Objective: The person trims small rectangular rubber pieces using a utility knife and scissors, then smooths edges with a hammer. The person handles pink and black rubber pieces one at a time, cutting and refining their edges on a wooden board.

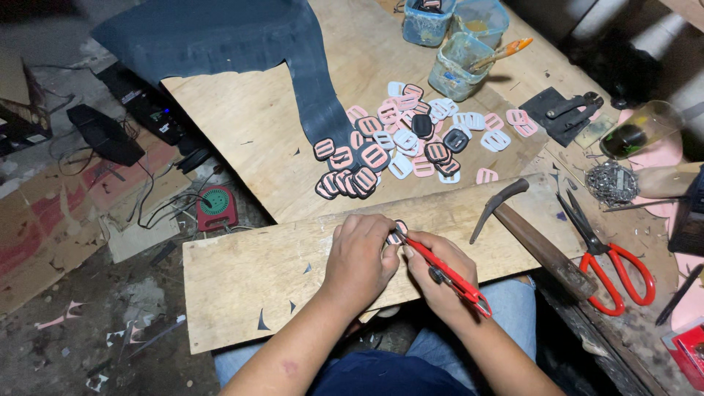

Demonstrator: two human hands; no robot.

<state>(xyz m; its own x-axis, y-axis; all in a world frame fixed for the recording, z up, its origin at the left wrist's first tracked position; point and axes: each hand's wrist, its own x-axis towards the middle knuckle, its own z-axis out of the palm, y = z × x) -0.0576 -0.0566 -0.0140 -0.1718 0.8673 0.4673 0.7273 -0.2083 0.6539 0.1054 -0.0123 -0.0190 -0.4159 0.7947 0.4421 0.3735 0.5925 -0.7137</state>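
My left hand (359, 257) pinches a small pink buckle piece with a black edge (397, 233) over a plywood board (249, 271) on my lap. My right hand (434, 273) grips a red-handled cutter (451, 277), its tip touching the piece. Beyond the board lies a heap of pink, white and black buckle pieces (411, 139) on a larger plywood sheet (257, 125). A strip of dark rubber sheet (308, 81) runs down to the heap.
A hammer (535, 235) lies to the right of my hands, with red-handled scissors (612, 264) beyond it. Plastic tubs (458, 66) with a brush stand at the back. A black metal tool (565, 114), a pile of small metal bits (612, 182) and floor cables (147, 198) surround the boards.
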